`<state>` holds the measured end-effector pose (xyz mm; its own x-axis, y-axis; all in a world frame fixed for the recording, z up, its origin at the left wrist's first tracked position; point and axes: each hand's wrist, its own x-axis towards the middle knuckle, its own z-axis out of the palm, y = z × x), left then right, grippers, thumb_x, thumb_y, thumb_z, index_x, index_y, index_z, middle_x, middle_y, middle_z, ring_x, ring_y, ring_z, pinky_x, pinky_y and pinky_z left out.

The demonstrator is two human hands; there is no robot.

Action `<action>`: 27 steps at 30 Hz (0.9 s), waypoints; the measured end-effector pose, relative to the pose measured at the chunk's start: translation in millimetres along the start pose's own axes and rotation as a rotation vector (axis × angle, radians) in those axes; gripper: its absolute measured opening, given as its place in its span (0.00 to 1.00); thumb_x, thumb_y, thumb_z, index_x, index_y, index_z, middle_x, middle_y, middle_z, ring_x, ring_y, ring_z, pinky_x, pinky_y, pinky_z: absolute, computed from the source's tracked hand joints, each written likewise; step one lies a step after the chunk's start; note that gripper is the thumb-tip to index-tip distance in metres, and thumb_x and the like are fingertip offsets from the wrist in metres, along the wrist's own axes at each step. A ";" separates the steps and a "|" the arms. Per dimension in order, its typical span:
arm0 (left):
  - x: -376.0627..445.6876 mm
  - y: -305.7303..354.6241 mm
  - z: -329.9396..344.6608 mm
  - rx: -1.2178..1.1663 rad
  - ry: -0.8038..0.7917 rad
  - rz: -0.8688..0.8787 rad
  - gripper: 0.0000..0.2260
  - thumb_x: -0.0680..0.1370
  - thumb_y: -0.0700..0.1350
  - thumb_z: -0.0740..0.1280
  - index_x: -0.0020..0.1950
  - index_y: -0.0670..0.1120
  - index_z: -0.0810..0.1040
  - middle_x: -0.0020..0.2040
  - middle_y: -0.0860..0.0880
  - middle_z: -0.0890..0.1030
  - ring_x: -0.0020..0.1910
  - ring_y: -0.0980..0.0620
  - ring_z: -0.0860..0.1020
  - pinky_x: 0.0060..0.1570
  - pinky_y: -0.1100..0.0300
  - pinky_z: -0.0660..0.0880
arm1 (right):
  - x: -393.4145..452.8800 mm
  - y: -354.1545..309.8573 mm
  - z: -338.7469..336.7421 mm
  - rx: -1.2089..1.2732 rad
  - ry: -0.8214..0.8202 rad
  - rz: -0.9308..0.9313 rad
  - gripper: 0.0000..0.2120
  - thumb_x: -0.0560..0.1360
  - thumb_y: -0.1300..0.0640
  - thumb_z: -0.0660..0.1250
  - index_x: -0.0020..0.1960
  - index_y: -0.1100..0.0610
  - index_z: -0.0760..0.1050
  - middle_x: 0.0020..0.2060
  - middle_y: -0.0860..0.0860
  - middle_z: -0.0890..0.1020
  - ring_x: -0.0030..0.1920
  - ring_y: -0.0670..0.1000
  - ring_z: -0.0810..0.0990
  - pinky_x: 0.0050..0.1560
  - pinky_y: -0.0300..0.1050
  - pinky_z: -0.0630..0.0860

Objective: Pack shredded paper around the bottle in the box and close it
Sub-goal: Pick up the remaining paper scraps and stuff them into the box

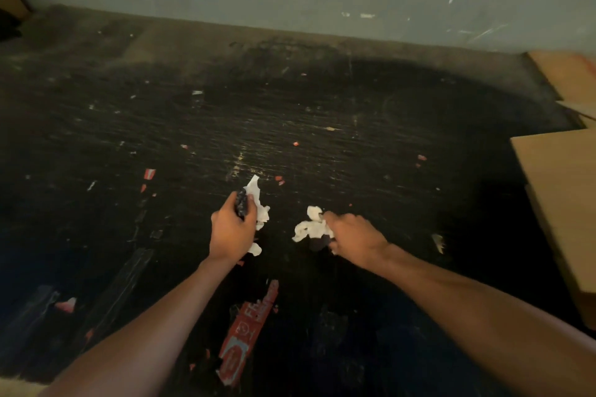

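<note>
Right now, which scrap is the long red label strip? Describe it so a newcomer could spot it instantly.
Start at the dark, scuffed tabletop and look to its near edge, between the person's two forearms. The red label strip lies flat there, running diagonally, nearer than the left hand holding white paper. Unlike the tiny red flecks scattered around, it is long and carries pale printing.

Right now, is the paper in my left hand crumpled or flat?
Crumpled. The white paper bunches in folds from the closed left hand.
</note>
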<state>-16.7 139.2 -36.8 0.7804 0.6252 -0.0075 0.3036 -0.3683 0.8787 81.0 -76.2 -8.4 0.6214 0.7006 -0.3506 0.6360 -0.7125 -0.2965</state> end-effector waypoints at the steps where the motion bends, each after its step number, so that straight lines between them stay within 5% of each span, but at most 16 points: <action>1: 3.5 5.4 3.1 0.004 -0.005 0.012 0.13 0.83 0.50 0.62 0.38 0.49 0.73 0.32 0.51 0.75 0.35 0.53 0.76 0.40 0.57 0.73 | -6.2 4.4 -11.9 0.006 0.031 0.018 0.21 0.78 0.56 0.67 0.69 0.54 0.66 0.53 0.54 0.81 0.52 0.53 0.82 0.54 0.53 0.80; 7: 7.9 51.0 36.6 -0.031 -0.131 0.129 0.12 0.83 0.51 0.62 0.40 0.52 0.73 0.32 0.52 0.77 0.37 0.52 0.77 0.45 0.54 0.73 | -54.7 37.8 -77.6 -0.018 0.209 0.205 0.16 0.78 0.56 0.67 0.63 0.55 0.69 0.44 0.51 0.80 0.41 0.49 0.82 0.40 0.46 0.81; 15: -27.3 130.6 98.8 0.002 -0.292 0.265 0.10 0.82 0.56 0.60 0.43 0.54 0.74 0.39 0.50 0.79 0.51 0.44 0.78 0.51 0.46 0.77 | -160.5 109.3 -119.8 0.001 0.470 0.429 0.13 0.77 0.52 0.68 0.58 0.56 0.71 0.40 0.52 0.77 0.39 0.54 0.76 0.39 0.47 0.73; 21: -86.9 198.6 159.3 -0.028 -0.324 0.380 0.12 0.80 0.60 0.59 0.46 0.53 0.75 0.39 0.49 0.80 0.50 0.43 0.79 0.48 0.47 0.79 | -260.0 170.9 -126.6 0.044 0.629 0.478 0.21 0.74 0.56 0.70 0.66 0.55 0.72 0.48 0.57 0.84 0.47 0.59 0.82 0.45 0.49 0.80; 27: -179.3 271.6 222.4 -0.125 -0.267 0.423 0.12 0.81 0.55 0.61 0.42 0.52 0.75 0.36 0.49 0.78 0.44 0.45 0.79 0.44 0.47 0.78 | -357.1 224.0 -127.9 0.092 0.725 0.439 0.17 0.72 0.58 0.68 0.60 0.57 0.73 0.47 0.59 0.83 0.48 0.63 0.81 0.45 0.51 0.78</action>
<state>47.3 -226.0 97.0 0.9382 0.2358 0.2535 -0.1238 -0.4554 0.8816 60.0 -481.0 164.0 0.9623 0.1890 0.1955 0.2484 -0.9036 -0.3490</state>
